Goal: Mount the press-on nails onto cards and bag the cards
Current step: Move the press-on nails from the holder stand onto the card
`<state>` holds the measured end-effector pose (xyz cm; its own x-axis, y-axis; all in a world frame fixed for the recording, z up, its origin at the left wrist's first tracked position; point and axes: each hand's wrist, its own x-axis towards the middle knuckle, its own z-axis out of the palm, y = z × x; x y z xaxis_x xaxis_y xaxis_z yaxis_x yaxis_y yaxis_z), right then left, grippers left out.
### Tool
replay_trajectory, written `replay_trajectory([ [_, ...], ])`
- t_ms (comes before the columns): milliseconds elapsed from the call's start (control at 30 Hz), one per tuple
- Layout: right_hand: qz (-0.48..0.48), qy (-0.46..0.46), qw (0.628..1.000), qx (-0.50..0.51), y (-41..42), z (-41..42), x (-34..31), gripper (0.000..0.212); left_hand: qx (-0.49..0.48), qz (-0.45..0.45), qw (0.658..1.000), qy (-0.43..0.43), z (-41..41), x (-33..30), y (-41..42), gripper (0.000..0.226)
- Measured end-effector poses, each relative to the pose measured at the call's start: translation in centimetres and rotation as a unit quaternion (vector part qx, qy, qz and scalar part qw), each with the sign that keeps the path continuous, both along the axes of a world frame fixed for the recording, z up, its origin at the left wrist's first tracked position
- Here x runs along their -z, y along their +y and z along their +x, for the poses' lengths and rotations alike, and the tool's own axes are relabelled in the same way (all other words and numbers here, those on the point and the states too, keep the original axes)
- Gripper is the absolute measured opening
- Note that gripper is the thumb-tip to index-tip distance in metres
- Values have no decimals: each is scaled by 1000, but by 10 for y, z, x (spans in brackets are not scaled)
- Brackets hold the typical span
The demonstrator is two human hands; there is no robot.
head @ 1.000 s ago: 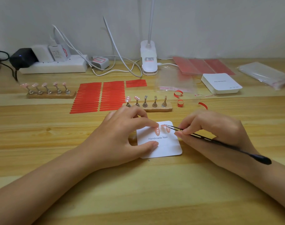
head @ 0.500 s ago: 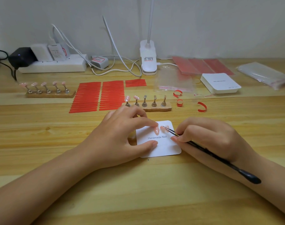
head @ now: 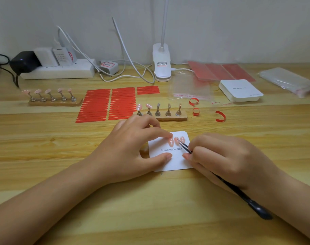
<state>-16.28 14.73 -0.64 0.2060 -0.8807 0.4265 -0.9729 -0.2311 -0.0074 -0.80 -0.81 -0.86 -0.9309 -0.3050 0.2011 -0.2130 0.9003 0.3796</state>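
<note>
A white card (head: pixel 175 161) printed "Handmade Nail" lies on the wooden table in front of me. Three pink press-on nails (head: pixel 176 140) sit in a row near its top edge. My left hand (head: pixel 131 149) holds the card down, its index fingertip by the leftmost nail and its thumb on the card's lower part. My right hand (head: pixel 226 158) grips black tweezers (head: pixel 184 145), whose tips touch the middle nail. Behind the card stands a wooden holder (head: pixel 170 117) with two pink nails on its left pegs and three bare pegs.
Red adhesive strips (head: pixel 108 105) lie in sheets at centre left, with curled red backings (head: pixel 220 116) to the right. A second holder (head: pixel 53 101) with several nails stands far left. A card stack (head: pixel 240 91), clear bags (head: pixel 191 89), lamp clip (head: pixel 162 64) and power strip (head: pixel 58 71) sit behind.
My right hand has slid left and lower onto the card, and the tweezers have swung steeper. A third nail now lies on the card. My left hand has stayed put.
</note>
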Motion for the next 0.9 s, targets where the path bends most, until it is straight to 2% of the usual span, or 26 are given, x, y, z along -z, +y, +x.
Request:
replay_trajectory([
  [67, -30, 32, 999, -15, 0, 0, 1, 24, 2, -6, 1000, 0, 0, 0, 1, 51],
  [167, -38, 19, 999, -9, -3, 1, -1, 24, 1, -12, 1000, -5, 1, 0, 1, 51],
  [233, -53, 44, 997, -28, -3, -1, 3, 23, 2, -15, 1000, -8, 1, -1, 1, 52],
  [433, -43, 26, 998, -31, -3, -1, 1, 24, 1, -20, 1000, -14, 0, -1, 1, 53],
  [600, -44, 56, 997, -40, -2, -1, 1, 27, 9, -38, 998, -43, -1, -3, 1, 57],
  [900, -25, 39, 998, -38, -1, 1, -1, 22, 18, -64, 996, -66, 0, -3, 2, 51],
])
